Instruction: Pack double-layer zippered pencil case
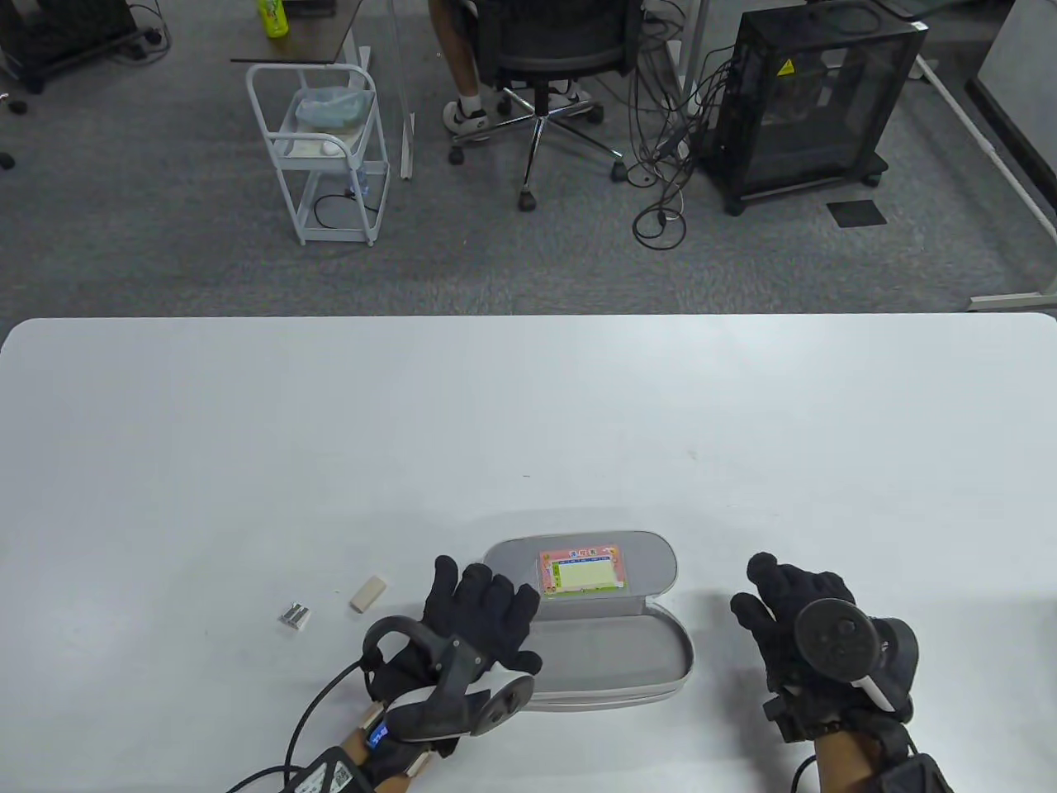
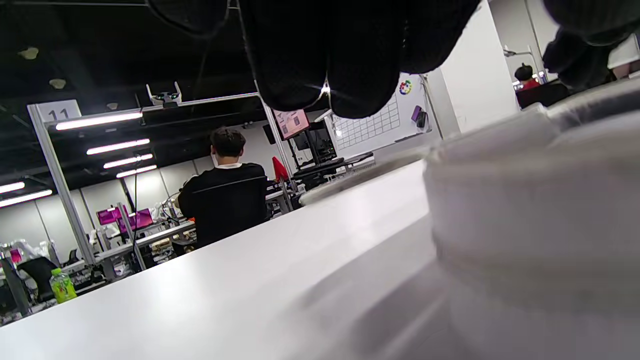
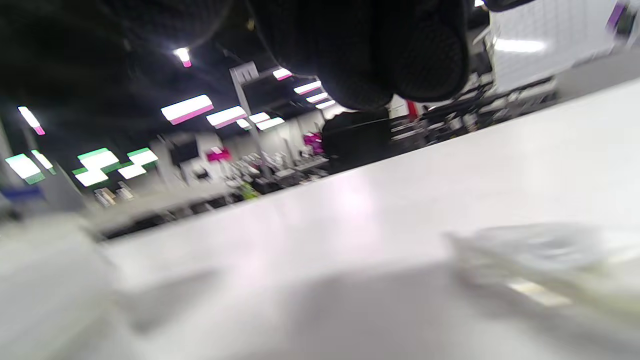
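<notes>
The grey pencil case [image 1: 615,657] lies open near the table's front edge. Its lid [image 1: 652,566] stands back and carries a colourful timetable sticker [image 1: 582,572]. My left hand [image 1: 519,628] rests flat on the case's left end, fingers spread. The case's pale wall fills the right of the left wrist view [image 2: 530,200], under the gloved fingers [image 2: 345,55]. My right hand [image 1: 756,591] is just right of the case, fingers spread, holding nothing. In the right wrist view its fingers [image 3: 380,50] hang over the table, and a blurred pale thing [image 3: 540,260] lies close by.
A beige eraser [image 1: 367,593] and two small silvery pieces [image 1: 295,616] lie on the white table [image 1: 528,413] left of the case. Beyond the table's far edge are a white trolley [image 1: 330,157], an office chair [image 1: 537,49] and a black cabinet [image 1: 813,99].
</notes>
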### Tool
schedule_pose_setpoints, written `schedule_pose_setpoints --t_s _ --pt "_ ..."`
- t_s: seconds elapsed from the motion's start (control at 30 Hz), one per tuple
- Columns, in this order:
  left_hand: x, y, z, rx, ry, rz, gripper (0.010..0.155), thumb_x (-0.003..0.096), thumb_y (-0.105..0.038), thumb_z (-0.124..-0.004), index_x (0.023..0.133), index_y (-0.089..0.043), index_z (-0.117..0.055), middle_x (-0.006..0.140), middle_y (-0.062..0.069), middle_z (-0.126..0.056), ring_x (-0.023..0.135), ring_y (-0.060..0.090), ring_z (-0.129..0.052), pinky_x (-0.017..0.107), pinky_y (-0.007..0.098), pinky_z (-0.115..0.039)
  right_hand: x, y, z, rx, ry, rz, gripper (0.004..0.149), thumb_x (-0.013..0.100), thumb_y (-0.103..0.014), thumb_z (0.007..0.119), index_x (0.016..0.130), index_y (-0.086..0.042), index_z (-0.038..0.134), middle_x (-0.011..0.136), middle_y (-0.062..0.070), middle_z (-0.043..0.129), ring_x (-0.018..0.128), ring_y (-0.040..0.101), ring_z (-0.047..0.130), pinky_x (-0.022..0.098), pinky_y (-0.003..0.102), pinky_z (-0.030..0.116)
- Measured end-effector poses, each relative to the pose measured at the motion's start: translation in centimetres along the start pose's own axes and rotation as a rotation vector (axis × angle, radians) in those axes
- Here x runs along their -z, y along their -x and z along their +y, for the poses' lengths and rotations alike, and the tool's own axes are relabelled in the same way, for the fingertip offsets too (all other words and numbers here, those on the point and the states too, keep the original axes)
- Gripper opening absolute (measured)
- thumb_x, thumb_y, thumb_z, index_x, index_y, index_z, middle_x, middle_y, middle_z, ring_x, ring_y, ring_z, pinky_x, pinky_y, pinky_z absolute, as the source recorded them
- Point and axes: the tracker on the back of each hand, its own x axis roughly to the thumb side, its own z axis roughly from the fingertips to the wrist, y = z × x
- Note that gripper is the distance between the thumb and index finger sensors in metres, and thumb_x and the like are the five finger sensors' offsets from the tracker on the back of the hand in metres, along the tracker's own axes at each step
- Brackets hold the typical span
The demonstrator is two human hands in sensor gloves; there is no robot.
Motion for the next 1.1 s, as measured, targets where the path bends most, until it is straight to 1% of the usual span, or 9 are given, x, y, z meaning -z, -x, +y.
schedule_pose_setpoints --t_s 0.17,0.23,0.33,0.5,0.67,0.73,0.83,0.97,1.1 --pt "-0.3 1.5 -0.8 -0.133 0.035 0.060 0.068 0.0423 -0.069 -0.061 0.098 -0.030 -0.067 0.099 0.000 -0.086 0.095 0.035 -0.084 0.073 0.060 -0.058 0.6 1.0 0.8 -0.306 -0.111 0.216 0.075 0.040 -0.058 0.075 0.101 -0.014 0.066 0.105 0.019 0.069 0.095 0.050 0.061 0.071 0.066 0.034" --pt "-0.3 1.8 -0.6 -0.150 0.016 0.073 0.068 0.0423 -0.069 -0.061 0.098 -0.030 -0.066 0.099 0.000 -0.085 0.096 0.036 -0.083 0.073 0.061 -0.057 0.6 1.6 1.6 -0.488 -0.304 0.288 0.083 0.038 -0.064 0.073 0.106 -0.018 0.060 0.114 0.020 0.052 0.100 0.052 0.044 0.071 0.067 0.023" --pt "-0.4 1.8 -0.5 -0.118 0.014 0.063 0.068 0.0423 -0.069 -0.061 0.098 -0.030 -0.066 0.100 0.000 -0.085 0.097 0.036 -0.081 0.073 0.061 -0.056 0.6 2.0 2.6 -0.540 -0.438 0.343 0.091 0.035 -0.068 0.072 0.108 -0.018 0.055 0.118 0.021 0.036 0.103 0.054 0.027 0.069 0.068 0.012" --pt "-0.3 2.1 -0.9 -0.136 0.027 0.079 0.068 0.0424 -0.069 -0.061 0.098 -0.030 -0.066 0.100 0.000 -0.084 0.098 0.037 -0.080 0.073 0.061 -0.055 1.2 2.2 4.2 -0.573 -0.525 0.352 0.079 0.039 -0.061 0.071 0.106 -0.022 0.058 0.119 0.019 0.036 0.103 0.055 0.021 0.067 0.069 0.007" --pt "-0.3 2.4 -1.2 -0.126 0.030 0.115 0.068 0.0425 -0.069 -0.061 0.098 -0.030 -0.066 0.100 0.000 -0.085 0.099 0.037 -0.079 0.074 0.061 -0.055 1.1 0.5 4.4 -0.666 -0.444 0.217 0.069 0.041 -0.058 0.075 0.099 -0.021 0.068 0.115 0.017 0.049 0.105 0.053 0.026 0.068 0.069 0.008" --pt "-0.4 2.6 -0.9 -0.131 0.012 0.138 0.068 0.0427 -0.069 -0.061 0.098 -0.030 -0.066 0.099 0.000 -0.085 0.098 0.037 -0.080 0.073 0.061 -0.056 0.9 -0.4 3.3 -0.610 -0.273 0.163 0.069 0.041 -0.057 0.074 0.096 -0.015 0.070 0.111 0.014 0.059 0.105 0.052 0.032 0.068 0.069 0.011" --pt "-0.5 3.0 -0.8 -0.157 0.000 0.147 0.068 0.0427 -0.069 -0.061 0.097 -0.030 -0.068 0.098 0.000 -0.087 0.097 0.037 -0.082 0.073 0.061 -0.057 -0.4 -3.6 -0.2 -0.326 0.086 0.027 0.069 0.046 -0.054 0.071 0.098 -0.011 0.063 0.110 0.019 0.052 0.104 0.050 0.034 0.069 0.069 0.012" --pt "-0.3 3.3 -1.2 -0.157 0.017 0.153 0.067 0.0428 -0.069 -0.061 0.097 -0.030 -0.069 0.096 -0.001 -0.089 0.095 0.036 -0.084 0.073 0.060 -0.058 -2.5 -8.3 0.4 -0.064 0.070 -0.246 0.068 0.044 -0.054 0.073 0.097 -0.012 0.067 0.109 0.019 0.059 0.103 0.050 0.045 0.071 0.069 0.019" --pt "-0.2 3.7 -1.3 -0.162 0.023 0.170 0.067 0.0426 -0.069 -0.061 0.096 -0.030 -0.070 0.096 -0.001 -0.089 0.095 0.036 -0.085 0.072 0.060 -0.058 -3.7 -12.1 2.9 -0.192 -0.023 -0.386 0.069 0.040 -0.055 0.073 0.097 -0.016 0.070 0.106 0.015 0.069 0.102 0.048 0.054 0.071 0.068 0.023"
